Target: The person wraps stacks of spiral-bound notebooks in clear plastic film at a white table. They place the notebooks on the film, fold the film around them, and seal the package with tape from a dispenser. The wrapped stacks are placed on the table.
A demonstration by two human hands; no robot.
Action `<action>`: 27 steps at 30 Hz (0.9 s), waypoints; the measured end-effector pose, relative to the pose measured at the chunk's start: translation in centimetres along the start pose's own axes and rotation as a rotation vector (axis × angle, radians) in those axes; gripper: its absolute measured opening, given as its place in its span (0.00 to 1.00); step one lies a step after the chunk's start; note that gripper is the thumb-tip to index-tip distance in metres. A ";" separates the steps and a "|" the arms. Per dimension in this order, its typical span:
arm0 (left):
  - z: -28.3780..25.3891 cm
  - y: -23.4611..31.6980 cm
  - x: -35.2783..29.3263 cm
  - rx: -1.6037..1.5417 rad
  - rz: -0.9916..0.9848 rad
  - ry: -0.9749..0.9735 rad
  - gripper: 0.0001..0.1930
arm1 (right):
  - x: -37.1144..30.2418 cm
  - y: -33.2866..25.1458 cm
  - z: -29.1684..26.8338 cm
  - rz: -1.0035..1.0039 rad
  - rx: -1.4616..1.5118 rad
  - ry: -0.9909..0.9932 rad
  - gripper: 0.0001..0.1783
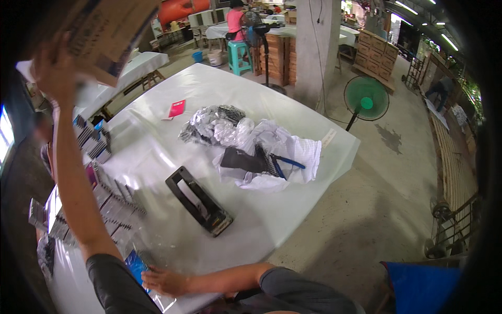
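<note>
High at the left, my left hand (56, 70) grips a brown cardboard box (107, 36) that is cut off by the picture's edge. At the table's near edge, my right hand (166, 281) has its bent fingers on a blue-covered pad with a dark spiral edge (137, 266), which seems to be in clear plastic. My left forearm partly hides stacks of spiral-bound pads (112, 201) along the table's left side. A long black tool with a pale strip along it (198, 201) lies mid-table, touched by neither hand.
Crumpled clear plastic (225, 125) and white sheeting (306, 157) lie on the table (251, 214), with blue-handled pliers (287, 162) on top. A red card (177, 108) is farther back. Beyond stand a green fan (366, 98), a pillar (315, 52) and a person on a turquoise stool (239, 55).
</note>
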State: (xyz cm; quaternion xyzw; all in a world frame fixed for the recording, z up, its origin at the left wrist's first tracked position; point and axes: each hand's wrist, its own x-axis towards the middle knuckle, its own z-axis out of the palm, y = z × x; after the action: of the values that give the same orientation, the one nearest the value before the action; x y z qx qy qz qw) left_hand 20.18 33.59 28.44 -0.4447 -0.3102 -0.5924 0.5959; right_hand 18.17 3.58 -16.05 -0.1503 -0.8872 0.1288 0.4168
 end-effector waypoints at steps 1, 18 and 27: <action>1.3 1.7 -2.0 -0.144 -0.031 0.025 0.16 | 0.2 -0.9 0.1 -0.023 -0.051 0.037 0.24; 9.4 8.9 -24.4 -0.595 -0.388 -0.833 0.29 | -2.1 -3.4 -0.9 -0.021 0.187 0.063 0.25; -10.8 3.0 -1.2 -0.668 0.180 -0.626 0.26 | 0.3 -2.8 -2.1 -0.020 -0.038 -0.133 0.30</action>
State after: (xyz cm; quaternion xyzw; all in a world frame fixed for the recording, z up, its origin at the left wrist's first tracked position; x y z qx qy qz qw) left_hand 21.34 24.16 22.39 -0.7947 -0.2274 -0.4431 0.3471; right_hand 19.15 1.37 -13.54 -0.1405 -0.9166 0.1176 0.3553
